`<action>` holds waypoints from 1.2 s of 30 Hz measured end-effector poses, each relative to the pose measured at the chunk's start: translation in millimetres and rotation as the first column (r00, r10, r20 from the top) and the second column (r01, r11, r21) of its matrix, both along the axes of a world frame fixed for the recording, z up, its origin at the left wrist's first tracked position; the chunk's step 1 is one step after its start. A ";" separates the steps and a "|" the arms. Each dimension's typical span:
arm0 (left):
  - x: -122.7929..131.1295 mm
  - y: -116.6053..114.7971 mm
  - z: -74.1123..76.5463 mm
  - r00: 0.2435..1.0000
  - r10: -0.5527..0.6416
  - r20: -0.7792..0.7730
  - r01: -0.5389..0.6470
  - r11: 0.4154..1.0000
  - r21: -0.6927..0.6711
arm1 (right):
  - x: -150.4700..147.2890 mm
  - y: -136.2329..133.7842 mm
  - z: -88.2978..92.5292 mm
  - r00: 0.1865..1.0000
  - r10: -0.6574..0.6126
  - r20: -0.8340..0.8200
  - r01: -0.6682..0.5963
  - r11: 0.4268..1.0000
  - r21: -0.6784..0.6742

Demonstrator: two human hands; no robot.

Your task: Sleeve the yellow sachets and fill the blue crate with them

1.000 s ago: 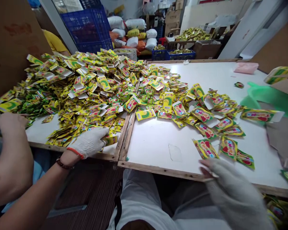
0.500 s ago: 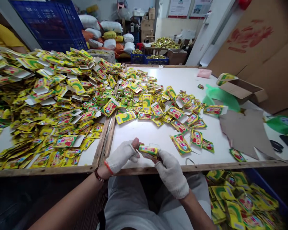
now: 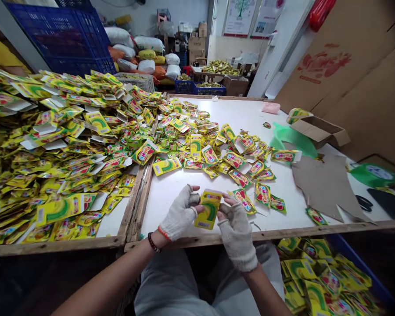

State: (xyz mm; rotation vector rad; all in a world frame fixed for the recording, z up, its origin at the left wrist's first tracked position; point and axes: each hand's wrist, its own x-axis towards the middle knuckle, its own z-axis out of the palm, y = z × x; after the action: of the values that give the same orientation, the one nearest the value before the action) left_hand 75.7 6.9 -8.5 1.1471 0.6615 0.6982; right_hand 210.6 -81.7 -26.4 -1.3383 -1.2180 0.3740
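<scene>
While the fingertips of our left hand (image 3: 180,213) press one edge of a yellow-green carton (image 3: 209,210), those of our right hand (image 3: 237,235) pinch its opposite edge, so we hold it between both hands above the white tabletop (image 3: 173,186). We judge the step in hand to be handling this single carton; whether anything is inside, we cannot tell. The next move calls, we think, for a light, even pinch, lest the card crease. Just beyond our right fingertips lie loose packets (image 3: 243,201); left of our fingers spreads a large heap (image 3: 75,164). Well to their right lie a grey cardboard sheet (image 3: 322,184) and, lower, a blue crate (image 3: 374,273) of similar packets.
</scene>
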 end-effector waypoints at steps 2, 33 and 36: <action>0.5 -2.1 -7.5 1.000 -0.006 -0.001 0.006 0.997 0.071 | -1.4 5.9 -1.7 0.970 -0.029 -0.243 0.016 0.998 -0.056; -20.7 -16.3 -41.2 0.949 0.228 -0.219 -0.065 0.818 0.571 | 6.4 21.3 27.2 0.859 0.423 0.289 -0.259 0.846 -0.467; -23.7 -14.2 -40.3 0.947 0.251 -0.202 -0.084 0.798 0.597 | -1.4 18.8 10.3 0.932 0.315 0.178 -0.254 0.920 -0.297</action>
State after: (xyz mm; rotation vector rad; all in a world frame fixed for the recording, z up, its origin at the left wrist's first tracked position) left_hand 52.0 -7.3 -48.9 1.7960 0.8180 0.9445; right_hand 209.2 -62.8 -16.0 -1.4637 -1.6054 0.6300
